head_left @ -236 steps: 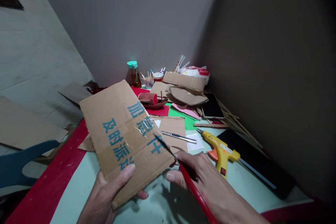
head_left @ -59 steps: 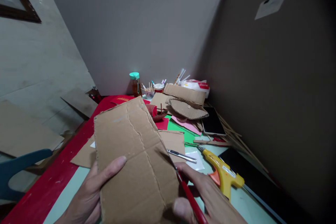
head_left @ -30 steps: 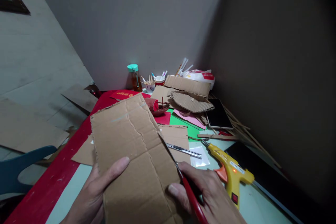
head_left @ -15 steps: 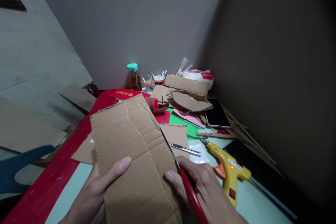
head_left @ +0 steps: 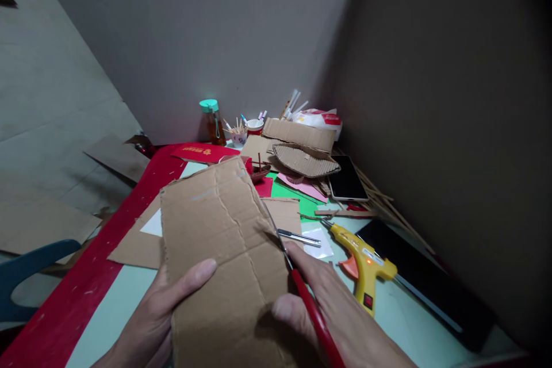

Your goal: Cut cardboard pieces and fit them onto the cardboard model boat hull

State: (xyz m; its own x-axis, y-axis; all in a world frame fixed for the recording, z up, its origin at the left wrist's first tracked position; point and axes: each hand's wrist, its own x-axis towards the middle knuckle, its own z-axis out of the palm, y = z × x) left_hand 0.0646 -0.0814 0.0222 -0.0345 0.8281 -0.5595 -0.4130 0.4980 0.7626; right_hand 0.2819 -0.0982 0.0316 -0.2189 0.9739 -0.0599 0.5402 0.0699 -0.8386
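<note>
A tall piece of brown cardboard (head_left: pixel 207 213), creased and with rough edges, is tilted up in front of me. My left hand (head_left: pixel 172 305) grips its lower left side, thumb on the face and fingers behind. In my right hand (head_left: pixel 319 299) is a pair of red-handled scissors (head_left: pixel 313 307), closed in my grip at the cardboard's right edge. A thin metal blade runs up along that edge; the rest of the scissors is partly hidden. Just beyond, a utility knife (head_left: pixel 299 237) lies over another flat cardboard piece (head_left: pixel 287 213).
To the right lie a yellow glue gun (head_left: pixel 366 259) with a lit orange light, a long black panel (head_left: pixel 431 282) and a tablet (head_left: pixel 347 178). Behind are a boat-shaped cardboard piece (head_left: pixel 306 161), a small model boat (head_left: pixel 260 172), a bottle (head_left: pixel 214 123) and a toothpick cup (head_left: pixel 238 139).
The scissors and my right hand have shifted slightly against the cardboard's right edge, and my right thumb stands further from the handle. The whole view has shifted a little.
</note>
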